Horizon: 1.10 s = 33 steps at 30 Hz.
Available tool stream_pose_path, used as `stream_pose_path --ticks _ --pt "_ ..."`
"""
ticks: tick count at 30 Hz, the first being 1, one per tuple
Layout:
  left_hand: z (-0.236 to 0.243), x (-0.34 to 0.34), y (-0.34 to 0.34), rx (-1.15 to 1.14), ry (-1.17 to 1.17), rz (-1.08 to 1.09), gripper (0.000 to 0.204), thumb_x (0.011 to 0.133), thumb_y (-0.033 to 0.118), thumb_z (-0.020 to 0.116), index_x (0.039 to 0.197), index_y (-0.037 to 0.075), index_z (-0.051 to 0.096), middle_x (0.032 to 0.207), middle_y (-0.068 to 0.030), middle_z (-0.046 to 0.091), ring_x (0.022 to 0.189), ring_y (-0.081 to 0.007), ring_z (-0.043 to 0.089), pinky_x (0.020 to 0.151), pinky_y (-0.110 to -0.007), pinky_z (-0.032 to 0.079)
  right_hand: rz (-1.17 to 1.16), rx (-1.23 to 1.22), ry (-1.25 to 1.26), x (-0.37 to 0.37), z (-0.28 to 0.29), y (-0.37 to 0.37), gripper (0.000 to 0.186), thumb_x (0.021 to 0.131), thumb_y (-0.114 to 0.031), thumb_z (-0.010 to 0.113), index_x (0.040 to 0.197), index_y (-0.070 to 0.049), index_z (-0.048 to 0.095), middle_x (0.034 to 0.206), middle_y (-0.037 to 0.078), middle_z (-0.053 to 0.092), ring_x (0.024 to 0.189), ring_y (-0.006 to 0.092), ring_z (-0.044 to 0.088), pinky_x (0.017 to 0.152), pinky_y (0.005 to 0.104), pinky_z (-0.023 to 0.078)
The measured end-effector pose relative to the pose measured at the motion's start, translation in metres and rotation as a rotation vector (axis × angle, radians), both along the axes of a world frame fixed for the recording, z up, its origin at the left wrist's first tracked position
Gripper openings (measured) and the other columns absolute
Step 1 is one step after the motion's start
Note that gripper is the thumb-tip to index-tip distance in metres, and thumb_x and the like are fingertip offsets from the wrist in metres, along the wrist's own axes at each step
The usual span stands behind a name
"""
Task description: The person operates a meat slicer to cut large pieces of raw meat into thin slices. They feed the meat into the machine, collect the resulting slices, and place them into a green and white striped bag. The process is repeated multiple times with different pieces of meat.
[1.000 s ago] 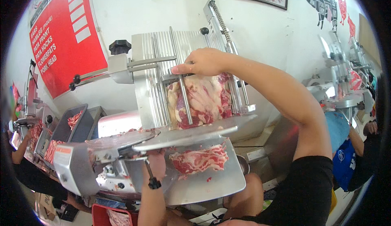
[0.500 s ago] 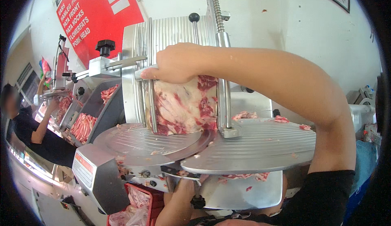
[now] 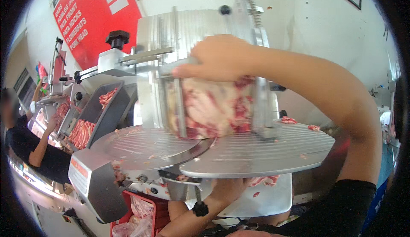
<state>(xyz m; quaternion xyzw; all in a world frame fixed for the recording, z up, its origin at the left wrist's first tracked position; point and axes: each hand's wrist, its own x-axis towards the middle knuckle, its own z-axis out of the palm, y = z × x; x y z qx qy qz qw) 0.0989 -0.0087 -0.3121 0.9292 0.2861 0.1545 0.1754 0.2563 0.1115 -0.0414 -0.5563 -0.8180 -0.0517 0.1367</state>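
Near: L hand under slicer's ribbed plate, beside meat slices on lower mtl tray; fingers hidden, so grip & contact can't be confirmed. Red crate w/ bagged meat sits low, to L of the L forearm.

Mid: meat block, red w/ pale fat, upright in slicer carriage; bottom edge by the jct of round disc & ribbed plate. R hand clenched on grey handle at top of block, thumb along near side; partly blurred. Small scraps on plate, R end.

Far: grey tub w/ cut meat, L; co-worker in blk top at 2nd slicer; red sign on wall.
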Motion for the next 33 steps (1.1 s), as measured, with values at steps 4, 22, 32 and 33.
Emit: stream_pose_path --ticks 4,22,32,33 --pt "-0.021 -0.024 0.015 0.147 -0.148 -0.067 0.035 0.100 0.029 0.053 0.117 0.001 0.066 0.109 -0.0239 0.067 0.096 -0.0399 0.067 0.081 -0.050 0.053 -0.127 0.056 0.017 0.080 -0.005 -0.062 0.069 0.093 -0.065 0.053 0.094 0.001 0.074 0.078 0.024 0.067 0.076 0.0415 0.066 0.071 0.0462 0.050" --pt "-0.040 -0.063 0.076 -1.553 -1.325 0.246 0.028 0.100 0.024 0.059 0.119 0.004 0.064 0.105 -0.0154 0.067 0.085 -0.0257 0.066 0.068 -0.033 0.051 0.075 0.072 0.024 -0.045 -0.005 0.027 0.087 0.092 -0.075 0.042 0.087 0.006 0.072 0.085 0.030 0.069 0.085 0.0456 0.069 0.079 0.0539 0.054" --pt "0.034 -0.038 0.024 -1.163 -0.570 -0.020 0.029 0.098 0.023 0.064 0.118 0.003 0.063 0.101 -0.0139 0.068 0.083 -0.0237 0.067 0.066 -0.029 0.052 0.235 0.044 0.046 -0.089 -0.006 0.075 0.096 0.089 -0.081 0.042 0.090 0.010 0.072 0.094 0.034 0.069 0.091 0.0486 0.067 0.083 0.0533 0.052" --pt "0.041 -0.027 0.016 -0.952 -0.462 -0.092 0.032 0.097 0.025 0.065 0.119 0.002 0.063 0.103 -0.0158 0.067 0.087 -0.0266 0.066 0.069 -0.033 0.052 0.194 0.042 0.047 -0.086 -0.006 0.071 0.097 0.088 -0.082 0.041 0.090 0.010 0.072 0.093 0.034 0.069 0.091 0.0481 0.067 0.084 0.0531 0.052"
